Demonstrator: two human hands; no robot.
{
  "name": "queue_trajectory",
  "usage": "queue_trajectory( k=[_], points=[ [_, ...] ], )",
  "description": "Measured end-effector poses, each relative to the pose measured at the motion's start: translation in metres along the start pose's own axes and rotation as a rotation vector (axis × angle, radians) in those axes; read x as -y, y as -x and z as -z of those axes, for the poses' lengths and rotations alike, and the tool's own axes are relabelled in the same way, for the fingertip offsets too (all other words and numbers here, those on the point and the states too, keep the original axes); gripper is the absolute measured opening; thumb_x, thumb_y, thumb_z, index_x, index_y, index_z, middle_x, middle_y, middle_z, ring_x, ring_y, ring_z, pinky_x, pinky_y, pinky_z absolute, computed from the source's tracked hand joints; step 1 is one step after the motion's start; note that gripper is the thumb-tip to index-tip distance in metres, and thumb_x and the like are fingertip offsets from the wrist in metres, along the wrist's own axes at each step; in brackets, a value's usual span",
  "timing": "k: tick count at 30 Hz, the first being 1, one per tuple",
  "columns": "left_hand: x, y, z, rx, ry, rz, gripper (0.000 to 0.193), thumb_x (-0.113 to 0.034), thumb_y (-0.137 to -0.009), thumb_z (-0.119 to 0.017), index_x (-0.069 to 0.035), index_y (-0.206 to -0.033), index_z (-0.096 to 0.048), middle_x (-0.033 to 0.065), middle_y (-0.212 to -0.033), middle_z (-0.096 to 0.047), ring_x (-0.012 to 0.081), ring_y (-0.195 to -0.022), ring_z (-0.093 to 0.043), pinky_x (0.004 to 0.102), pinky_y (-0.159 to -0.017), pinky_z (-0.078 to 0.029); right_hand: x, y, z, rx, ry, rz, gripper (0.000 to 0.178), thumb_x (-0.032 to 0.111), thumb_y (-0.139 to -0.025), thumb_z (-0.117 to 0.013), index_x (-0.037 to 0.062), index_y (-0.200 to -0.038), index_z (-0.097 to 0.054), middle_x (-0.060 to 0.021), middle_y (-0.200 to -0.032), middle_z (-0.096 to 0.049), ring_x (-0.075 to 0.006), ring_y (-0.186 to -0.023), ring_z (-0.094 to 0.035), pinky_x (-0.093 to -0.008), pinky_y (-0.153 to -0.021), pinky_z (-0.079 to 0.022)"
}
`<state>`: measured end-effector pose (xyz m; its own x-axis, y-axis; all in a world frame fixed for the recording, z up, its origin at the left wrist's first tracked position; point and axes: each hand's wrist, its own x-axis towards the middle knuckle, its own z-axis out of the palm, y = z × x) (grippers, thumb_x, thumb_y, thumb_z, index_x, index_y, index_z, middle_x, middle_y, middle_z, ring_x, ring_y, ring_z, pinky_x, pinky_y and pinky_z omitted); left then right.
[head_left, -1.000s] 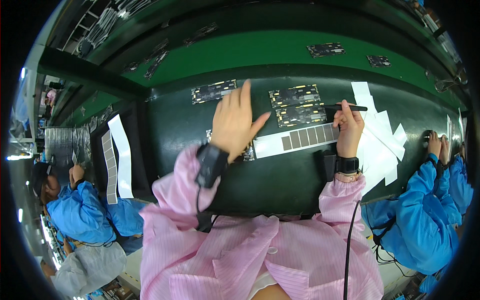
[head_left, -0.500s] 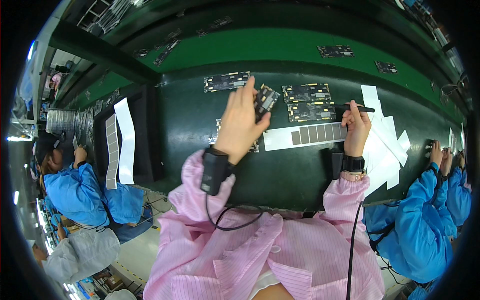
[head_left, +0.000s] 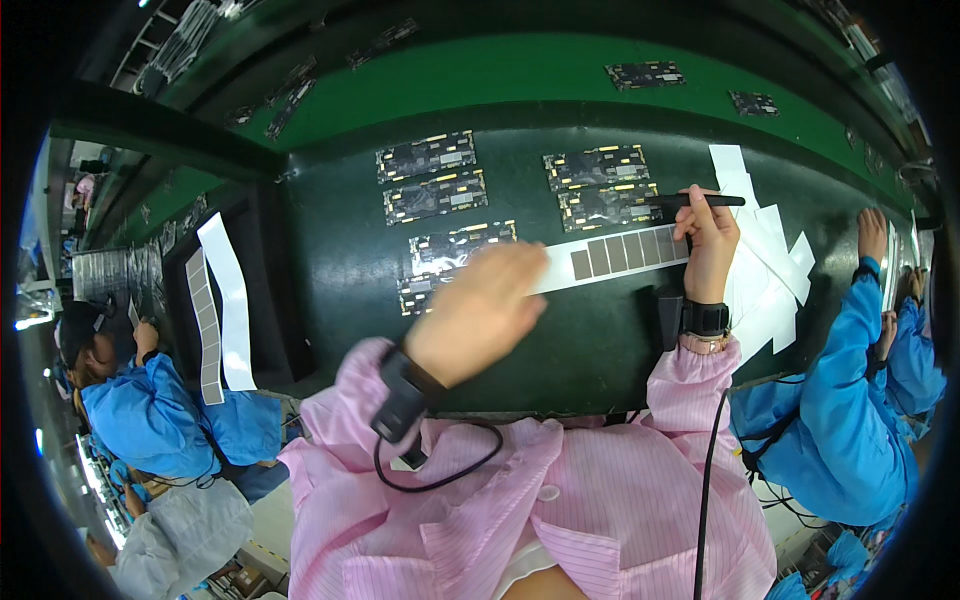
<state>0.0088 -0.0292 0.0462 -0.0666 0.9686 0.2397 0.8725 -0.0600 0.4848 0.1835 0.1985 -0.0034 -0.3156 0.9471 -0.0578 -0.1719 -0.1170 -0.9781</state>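
Observation:
My right hand [head_left: 708, 240] is closed on a slim black pen-shaped tool [head_left: 722, 201], pointing left toward two stacked circuit boards. It is beside the right end of a white strip with grey rectangular stickers [head_left: 628, 252]. My left hand [head_left: 485, 310], smeared by motion, is over the strip's left end and partly covers a lower circuit board [head_left: 415, 294]. Its fingers cannot be read clearly. Above that lies another circuit board [head_left: 462, 248]. Farther up are an upper left board [head_left: 425, 157] and one just below it [head_left: 435, 198]. The right pair is an upper board [head_left: 596, 167] and a lower board [head_left: 606, 207].
White backing strips [head_left: 765, 260] lie heaped to the right. At left, a black tray [head_left: 275, 300] holds a white strip [head_left: 228, 300] and a grey-sticker strip [head_left: 205, 330]. More boards [head_left: 645, 75] lie on the green surface beyond. Blue-clad people sit on both sides.
My left hand has set its circuit board down among the left boards and moved nearer, to the strip's left end. My right hand still holds the black tool. The view has shifted slightly.

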Motion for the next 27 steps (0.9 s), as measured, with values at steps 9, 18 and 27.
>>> queue_trajectory(
  k=[9, 18, 27],
  points=[
    [-0.031, -0.004, -0.052, 0.211, -0.175, 0.002, 0.077, -0.047, -0.082, -0.060, 0.002, -0.137, -0.037, 0.0187, -0.146, -0.032, 0.0322, -0.136, -0.030, 0.0421, -0.111, -0.027, 0.005, 0.010, 0.001, 0.014, 0.105, 0.015, 0.017, 0.017, -0.087, -0.067, 0.0007, -0.092, -0.066, -0.0032, -0.067, -0.061, -0.0084, -0.051, -0.052, -0.0208, -0.050, -0.036],
    [-0.034, -0.028, -0.070, 0.134, -0.360, 0.037, 0.073, -0.048, -0.078, -0.064, -0.003, -0.131, -0.046, 0.0111, -0.133, -0.043, 0.0259, -0.124, -0.040, 0.0378, -0.102, -0.035, 0.016, 0.042, -0.014, 0.260, 0.659, 0.224, 0.011, 0.005, -0.081, -0.070, -0.0009, -0.090, -0.068, -0.0074, -0.075, -0.068, -0.0098, -0.056, -0.063, -0.0217, -0.050, -0.045],
    [-0.028, -0.030, -0.074, 0.105, -0.234, -0.012, 0.070, -0.040, -0.077, -0.066, 0.004, -0.128, -0.046, 0.0135, -0.136, -0.042, 0.0278, -0.126, -0.040, 0.0366, -0.106, -0.034, 0.016, 0.040, -0.020, 0.246, 0.705, 0.287, 0.009, 0.004, -0.079, -0.070, 0.0004, -0.088, -0.069, -0.0076, -0.079, -0.069, -0.0118, -0.056, -0.065, -0.0223, -0.051, -0.046]
  ],
)
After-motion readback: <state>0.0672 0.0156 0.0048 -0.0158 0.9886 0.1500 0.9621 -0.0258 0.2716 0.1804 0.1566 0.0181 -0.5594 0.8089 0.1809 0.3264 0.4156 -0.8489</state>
